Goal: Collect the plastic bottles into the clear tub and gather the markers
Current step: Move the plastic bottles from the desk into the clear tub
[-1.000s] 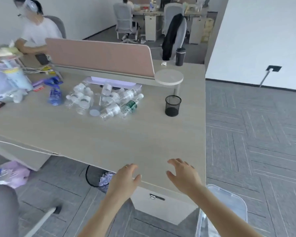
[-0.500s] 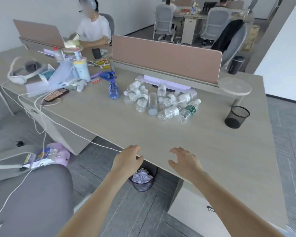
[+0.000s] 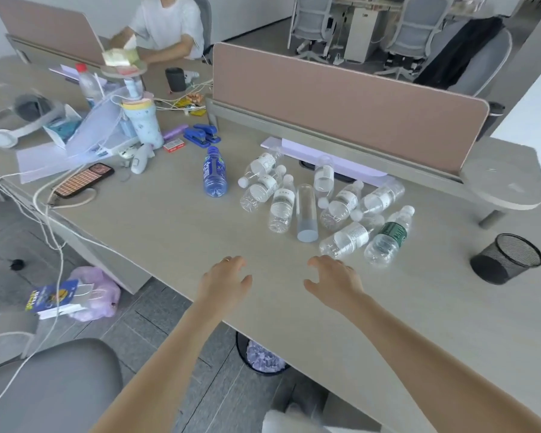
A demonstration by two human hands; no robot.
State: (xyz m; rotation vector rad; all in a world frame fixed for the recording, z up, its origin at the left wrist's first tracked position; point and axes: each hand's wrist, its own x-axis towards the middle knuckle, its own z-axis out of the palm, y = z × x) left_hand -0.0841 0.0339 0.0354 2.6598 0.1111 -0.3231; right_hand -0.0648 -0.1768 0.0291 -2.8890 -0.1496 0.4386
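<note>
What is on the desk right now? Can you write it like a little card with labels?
left hand: open, over the desk, holding nothing
right hand: open, fingers spread, next to the nearest clear bottle
clear bottles: a pile lying on their sides mid-desk
green-label bottle: lying at the pile's right edge
blue bottle: lying apart, left of the pile
mesh cup: black, upright, right of the pile
desk: light wood
clear tub: not in view
markers: none I can make out

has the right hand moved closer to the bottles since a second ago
Yes. The right hand has crossed from the desk's near edge to just short of the nearest clear bottle.
</note>
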